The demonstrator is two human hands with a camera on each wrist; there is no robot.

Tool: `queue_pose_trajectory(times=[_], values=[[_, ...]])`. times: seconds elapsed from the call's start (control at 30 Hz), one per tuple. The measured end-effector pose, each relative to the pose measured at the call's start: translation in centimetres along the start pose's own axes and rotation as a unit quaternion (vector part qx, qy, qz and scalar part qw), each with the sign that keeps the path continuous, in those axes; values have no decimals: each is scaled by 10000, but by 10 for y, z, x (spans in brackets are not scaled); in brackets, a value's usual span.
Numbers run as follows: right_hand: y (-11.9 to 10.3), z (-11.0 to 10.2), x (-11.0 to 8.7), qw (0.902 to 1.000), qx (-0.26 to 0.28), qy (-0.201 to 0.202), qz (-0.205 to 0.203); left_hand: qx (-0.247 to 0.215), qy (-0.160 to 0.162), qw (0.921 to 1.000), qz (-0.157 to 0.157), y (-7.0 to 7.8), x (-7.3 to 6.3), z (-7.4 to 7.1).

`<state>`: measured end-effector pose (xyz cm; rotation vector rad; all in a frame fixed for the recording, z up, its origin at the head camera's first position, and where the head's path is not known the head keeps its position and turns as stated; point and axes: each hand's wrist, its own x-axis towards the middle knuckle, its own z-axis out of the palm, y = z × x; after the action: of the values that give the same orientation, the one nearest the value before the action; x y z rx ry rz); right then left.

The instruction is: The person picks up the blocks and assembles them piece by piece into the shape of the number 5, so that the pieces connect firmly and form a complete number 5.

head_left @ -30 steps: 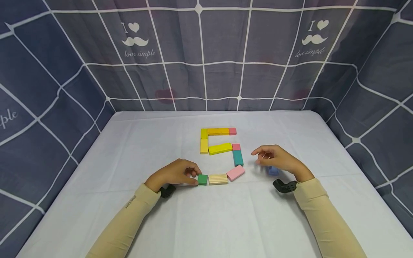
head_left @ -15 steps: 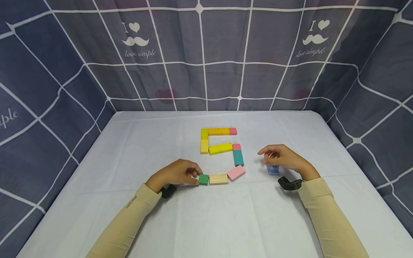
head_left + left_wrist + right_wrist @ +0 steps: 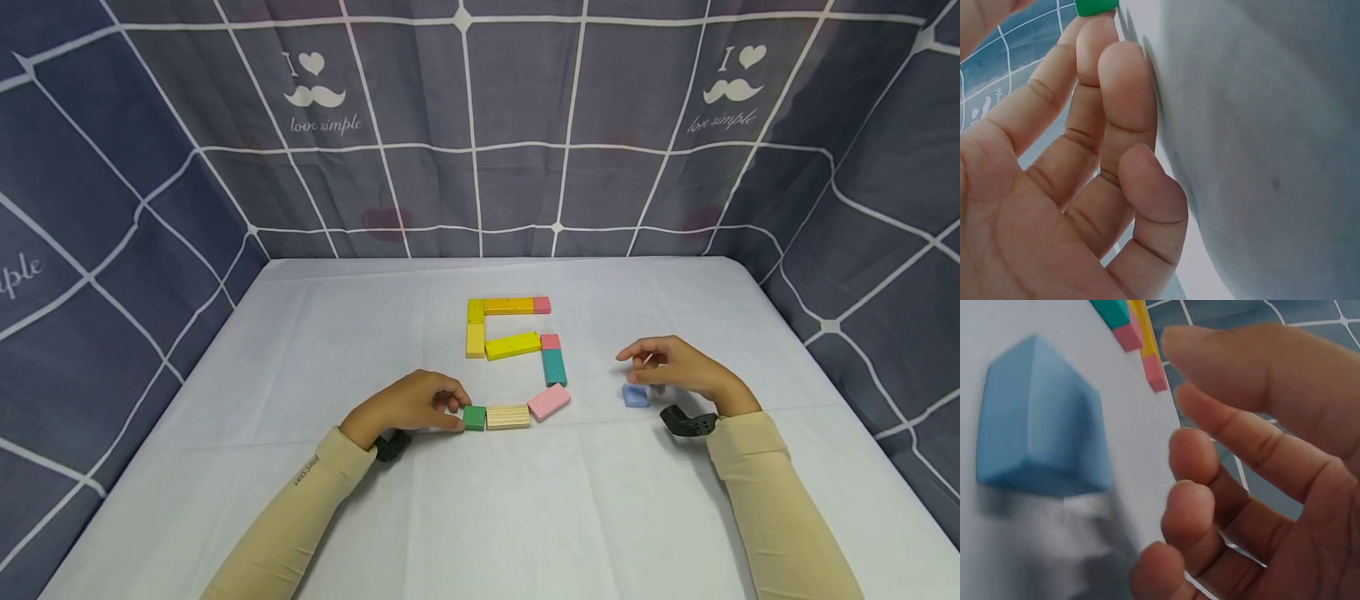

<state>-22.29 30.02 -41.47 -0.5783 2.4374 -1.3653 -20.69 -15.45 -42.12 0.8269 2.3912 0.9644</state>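
My left hand (image 3: 408, 402) is at the near end of the block row, thumb and forefinger pinching the left side of a small green block (image 3: 474, 417). Only an edge of that green block (image 3: 1096, 6) shows at the top of the left wrist view. A ridged wooden block (image 3: 507, 417) lies against its right side, followed by a tilted pink block (image 3: 549, 402). My right hand (image 3: 678, 367) hovers with loosely curled fingers and holds nothing. Just below its thumb lies a blue block (image 3: 635, 396), apart from the fingers (image 3: 1192, 456) in the right wrist view.
Farther up the white table (image 3: 337, 317), a teal block (image 3: 553, 367), pink pieces (image 3: 542, 305) and several yellow blocks (image 3: 513, 346) continue the winding line. A grey checked cloth (image 3: 517, 192) walls the back and sides.
My right hand has drifted rightward, away from the block line, leaving the blue block more in sight. My left hand stays at the green block.
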Motion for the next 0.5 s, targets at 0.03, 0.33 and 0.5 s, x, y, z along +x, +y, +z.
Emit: queue_pose_trajectory(times=[0.03,0.33,0.5], values=[[1,-1,-1,10000,6,-34,10,5,2,10000,2,0,0,0],[5,-5,-3,9985,126,-428,332,1,8,10000,-14,0,0,0],[5,-6,-4,9972,148,-621,391,13,-5,10000,-30,0,0,1]])
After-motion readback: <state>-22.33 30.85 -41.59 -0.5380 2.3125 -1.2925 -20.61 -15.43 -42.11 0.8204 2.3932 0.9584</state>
